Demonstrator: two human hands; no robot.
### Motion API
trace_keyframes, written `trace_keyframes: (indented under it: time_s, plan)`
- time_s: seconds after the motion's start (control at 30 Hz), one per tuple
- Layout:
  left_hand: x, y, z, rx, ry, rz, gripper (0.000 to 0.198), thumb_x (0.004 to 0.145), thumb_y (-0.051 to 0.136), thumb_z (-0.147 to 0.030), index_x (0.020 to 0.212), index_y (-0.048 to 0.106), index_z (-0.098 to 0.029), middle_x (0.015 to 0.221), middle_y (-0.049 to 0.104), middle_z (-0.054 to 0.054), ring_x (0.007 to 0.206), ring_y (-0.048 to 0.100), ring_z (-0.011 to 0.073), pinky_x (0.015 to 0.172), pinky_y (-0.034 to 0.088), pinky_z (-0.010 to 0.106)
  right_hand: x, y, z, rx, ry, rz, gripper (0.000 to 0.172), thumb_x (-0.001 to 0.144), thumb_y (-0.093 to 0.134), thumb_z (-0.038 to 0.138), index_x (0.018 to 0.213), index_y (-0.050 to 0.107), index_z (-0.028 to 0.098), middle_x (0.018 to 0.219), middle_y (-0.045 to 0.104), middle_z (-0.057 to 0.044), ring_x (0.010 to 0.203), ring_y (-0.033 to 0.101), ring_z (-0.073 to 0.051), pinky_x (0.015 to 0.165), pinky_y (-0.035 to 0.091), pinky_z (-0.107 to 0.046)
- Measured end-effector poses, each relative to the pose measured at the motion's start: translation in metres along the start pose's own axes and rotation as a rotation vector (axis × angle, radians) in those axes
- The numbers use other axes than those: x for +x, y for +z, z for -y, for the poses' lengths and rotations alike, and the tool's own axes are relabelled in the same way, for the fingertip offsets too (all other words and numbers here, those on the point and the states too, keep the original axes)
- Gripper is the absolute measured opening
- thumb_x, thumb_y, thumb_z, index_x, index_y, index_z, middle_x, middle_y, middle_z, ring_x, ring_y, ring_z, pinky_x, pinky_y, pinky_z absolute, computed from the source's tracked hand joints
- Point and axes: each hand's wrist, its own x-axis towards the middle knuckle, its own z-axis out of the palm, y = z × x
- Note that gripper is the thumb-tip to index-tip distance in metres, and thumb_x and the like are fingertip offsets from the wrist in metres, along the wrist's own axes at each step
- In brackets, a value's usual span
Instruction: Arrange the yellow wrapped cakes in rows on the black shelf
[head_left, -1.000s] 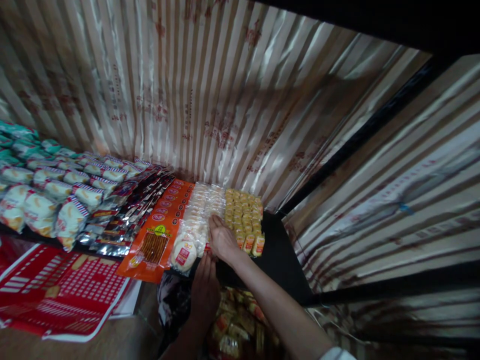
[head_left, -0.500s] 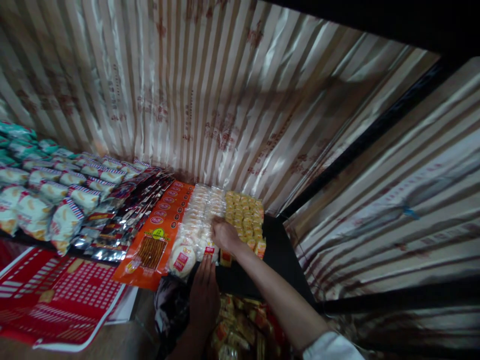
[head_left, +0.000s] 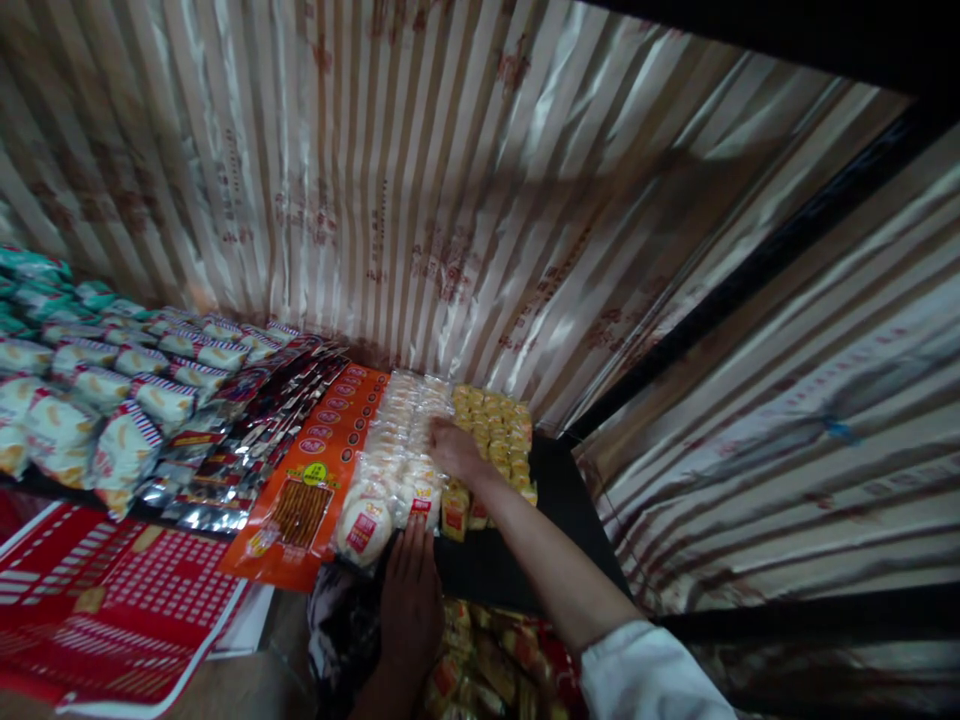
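Observation:
My right hand point(head_left: 455, 448) reaches onto the dark shelf point(head_left: 559, 490) and rests on the rows of small yellow snack packets point(head_left: 501, 432), fingers curled down among them; whether it grips one is hidden. My left hand point(head_left: 411, 605) lies flat with fingers together at the shelf's front edge, its fingertips just under the clear packets of round white cakes point(head_left: 390, 470). Below the shelf, an open bag of more yellow and red packets point(head_left: 480, 665) sits by my left wrist.
Orange packs point(head_left: 319, 470), silver-black packs point(head_left: 247, 430) and white bread packets with striped ends point(head_left: 97, 400) lie in rows to the left. A red and white carton point(head_left: 105, 600) sits below. Shiny striped foil point(head_left: 420, 190) lines the back and right walls.
My right hand has slid farther back along the yellow packets, and the row has grown toward the shelf's front edge. My left hand has barely moved.

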Motion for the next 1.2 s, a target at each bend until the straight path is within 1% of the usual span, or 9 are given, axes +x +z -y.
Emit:
trace_keyframes:
  time_s: [0.13, 0.27, 0.37, 0.53, 0.67, 0.9, 0.97, 1.07, 1.2]
  plan:
    - [0.001, 0.0, 0.0, 0.02, -0.001, -0.014, 0.043, 0.081, 0.033, -0.003, 0.117, 0.054, -0.007, 0.128, 0.055, 0.016, 0.129, 0.04, 0.0237, 0.098, 0.044, 0.04, 0.009, -0.003, -0.001, -0.017, 0.021, 0.041, 0.028, 0.082, 0.046, 0.017, 0.101, 0.065, 0.009, 0.103, 0.067, -0.016, 0.098, 0.062, -0.024, 0.08, 0.046, -0.029]
    - [0.001, 0.001, -0.001, 0.013, -0.005, -0.038, 0.041, 0.081, 0.035, -0.004, 0.117, 0.055, -0.007, 0.127, 0.056, 0.016, 0.129, 0.04, 0.0232, 0.098, 0.044, 0.039, 0.02, -0.002, -0.002, -0.035, 0.037, 0.024, 0.032, 0.08, 0.045, 0.01, 0.106, 0.062, 0.008, 0.111, 0.065, -0.017, 0.102, 0.06, -0.021, 0.083, 0.044, -0.026]
    - [0.0, 0.003, -0.001, 0.003, -0.017, -0.062, 0.041, 0.08, 0.035, -0.004, 0.116, 0.056, -0.007, 0.125, 0.057, 0.016, 0.13, 0.04, 0.0231, 0.098, 0.042, 0.038, 0.028, 0.004, -0.003, -0.04, 0.041, 0.054, 0.032, 0.077, 0.048, 0.011, 0.105, 0.063, 0.007, 0.103, 0.067, -0.017, 0.094, 0.063, -0.022, 0.077, 0.047, -0.027]
    - [0.001, 0.005, -0.003, -0.023, -0.045, -0.068, 0.042, 0.08, 0.035, -0.003, 0.116, 0.056, -0.008, 0.124, 0.058, 0.014, 0.13, 0.04, 0.0216, 0.099, 0.041, 0.037, 0.042, 0.009, -0.008, -0.051, -0.003, 0.033, 0.032, 0.08, 0.045, 0.009, 0.108, 0.062, 0.007, 0.115, 0.062, -0.018, 0.109, 0.056, -0.021, 0.087, 0.043, -0.025]
    - [0.002, 0.006, -0.004, -0.038, -0.065, -0.05, 0.042, 0.081, 0.035, -0.004, 0.118, 0.056, -0.008, 0.126, 0.057, 0.014, 0.129, 0.041, 0.0212, 0.099, 0.039, 0.037, 0.049, 0.012, -0.01, -0.053, 0.009, 0.063, 0.028, 0.078, 0.048, 0.008, 0.099, 0.065, 0.007, 0.103, 0.066, -0.016, 0.097, 0.06, -0.02, 0.079, 0.046, -0.023]
    - [0.003, 0.005, -0.004, -0.038, -0.087, -0.021, 0.042, 0.082, 0.036, -0.006, 0.12, 0.055, -0.01, 0.127, 0.057, 0.013, 0.128, 0.042, 0.02, 0.098, 0.039, 0.036, 0.056, 0.008, -0.016, -0.025, -0.023, 0.041, 0.029, 0.083, 0.045, 0.012, 0.103, 0.064, 0.008, 0.109, 0.065, -0.015, 0.103, 0.058, -0.019, 0.089, 0.044, -0.025]
    - [0.003, 0.005, -0.004, -0.027, -0.074, -0.002, 0.042, 0.082, 0.037, -0.006, 0.12, 0.054, -0.009, 0.129, 0.056, 0.014, 0.129, 0.041, 0.0211, 0.098, 0.04, 0.037, 0.05, 0.002, -0.017, -0.003, -0.023, -0.009, 0.034, 0.086, 0.043, 0.016, 0.113, 0.06, 0.006, 0.117, 0.061, -0.016, 0.11, 0.055, -0.02, 0.094, 0.041, -0.028]
    - [0.003, 0.004, -0.005, -0.004, -0.094, 0.02, 0.041, 0.082, 0.038, -0.007, 0.121, 0.053, -0.01, 0.131, 0.054, 0.015, 0.129, 0.041, 0.0225, 0.097, 0.041, 0.038, 0.019, -0.004, -0.01, 0.144, -0.095, -0.241, 0.041, 0.088, 0.041, 0.022, 0.125, 0.052, 0.01, 0.13, 0.053, -0.013, 0.122, 0.045, -0.02, 0.103, 0.035, -0.033]
    - [0.002, 0.003, -0.006, -0.021, -0.114, 0.044, 0.043, 0.083, 0.038, -0.007, 0.124, 0.051, -0.011, 0.132, 0.052, 0.015, 0.131, 0.038, 0.0222, 0.099, 0.04, 0.039, -0.059, 0.007, 0.007, 0.406, -0.248, -0.368, 0.029, 0.091, 0.039, 0.027, 0.108, 0.062, 0.019, 0.109, 0.065, -0.008, 0.104, 0.057, -0.018, 0.093, 0.045, -0.032]
